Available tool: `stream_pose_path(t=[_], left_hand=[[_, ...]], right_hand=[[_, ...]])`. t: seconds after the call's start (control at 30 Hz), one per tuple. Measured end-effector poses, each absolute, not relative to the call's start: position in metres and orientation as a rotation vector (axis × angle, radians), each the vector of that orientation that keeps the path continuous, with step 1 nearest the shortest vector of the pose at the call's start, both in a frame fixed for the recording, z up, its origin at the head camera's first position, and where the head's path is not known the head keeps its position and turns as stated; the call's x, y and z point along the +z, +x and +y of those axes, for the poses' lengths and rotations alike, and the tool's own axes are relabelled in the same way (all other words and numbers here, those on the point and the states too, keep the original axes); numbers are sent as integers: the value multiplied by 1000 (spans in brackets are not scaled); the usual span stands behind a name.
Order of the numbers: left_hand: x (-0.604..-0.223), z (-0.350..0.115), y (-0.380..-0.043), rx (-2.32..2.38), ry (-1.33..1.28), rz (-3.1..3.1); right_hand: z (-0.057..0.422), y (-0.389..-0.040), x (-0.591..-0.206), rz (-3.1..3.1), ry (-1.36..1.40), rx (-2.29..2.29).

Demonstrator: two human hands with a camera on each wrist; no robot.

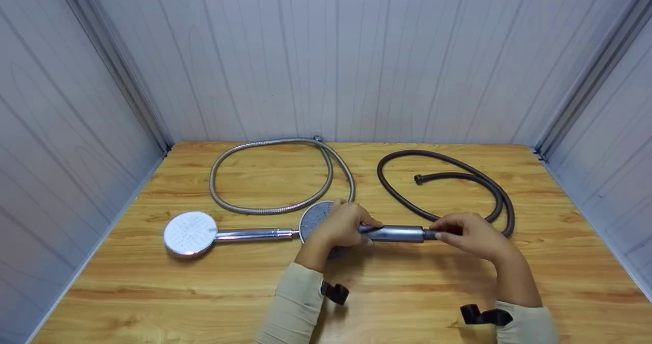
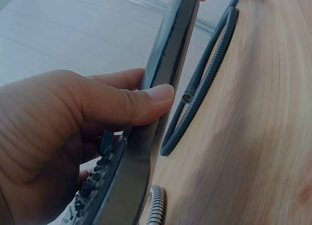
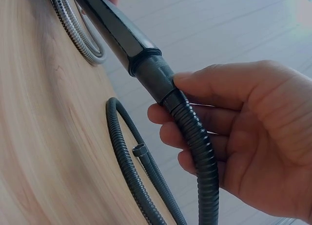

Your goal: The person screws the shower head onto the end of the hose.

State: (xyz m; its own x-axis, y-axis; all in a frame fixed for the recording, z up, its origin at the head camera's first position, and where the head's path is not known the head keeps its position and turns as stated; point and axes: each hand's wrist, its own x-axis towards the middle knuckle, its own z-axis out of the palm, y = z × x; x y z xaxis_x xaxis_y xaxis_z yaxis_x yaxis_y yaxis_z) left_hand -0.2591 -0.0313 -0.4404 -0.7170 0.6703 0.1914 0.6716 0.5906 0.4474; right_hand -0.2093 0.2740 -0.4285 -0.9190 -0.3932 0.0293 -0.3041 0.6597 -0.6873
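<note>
A dark grey shower head (image 1: 317, 218) is held by my left hand (image 1: 342, 227), the thumb and fingers gripping its handle (image 1: 397, 233) near the head. At the handle's right end, my right hand (image 1: 471, 234) pinches the connector (image 3: 155, 79) of a black shower hose (image 3: 202, 161). In the right wrist view the connector sits against the handle's end; how far it is threaded cannot be told. The left wrist view shows the thumb across the handle (image 2: 170, 49), the head partly hidden behind the hand.
To the left lies a chrome shower head (image 1: 190, 233) with a white face, its handle end at a silver hose (image 1: 254, 211) looped at the back. The black hose's free end (image 1: 418, 179) rests at back right. White panel walls (image 1: 336, 58) enclose the wooden table (image 1: 168, 298).
</note>
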Motion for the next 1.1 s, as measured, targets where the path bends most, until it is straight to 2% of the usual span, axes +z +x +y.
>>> stream_pose_path(t=[1.1], left_hand=[[-441, -31, -259, -746, -1171, -2824]], right_hand=[[273, -211, -431, 2741, -625, -1127]])
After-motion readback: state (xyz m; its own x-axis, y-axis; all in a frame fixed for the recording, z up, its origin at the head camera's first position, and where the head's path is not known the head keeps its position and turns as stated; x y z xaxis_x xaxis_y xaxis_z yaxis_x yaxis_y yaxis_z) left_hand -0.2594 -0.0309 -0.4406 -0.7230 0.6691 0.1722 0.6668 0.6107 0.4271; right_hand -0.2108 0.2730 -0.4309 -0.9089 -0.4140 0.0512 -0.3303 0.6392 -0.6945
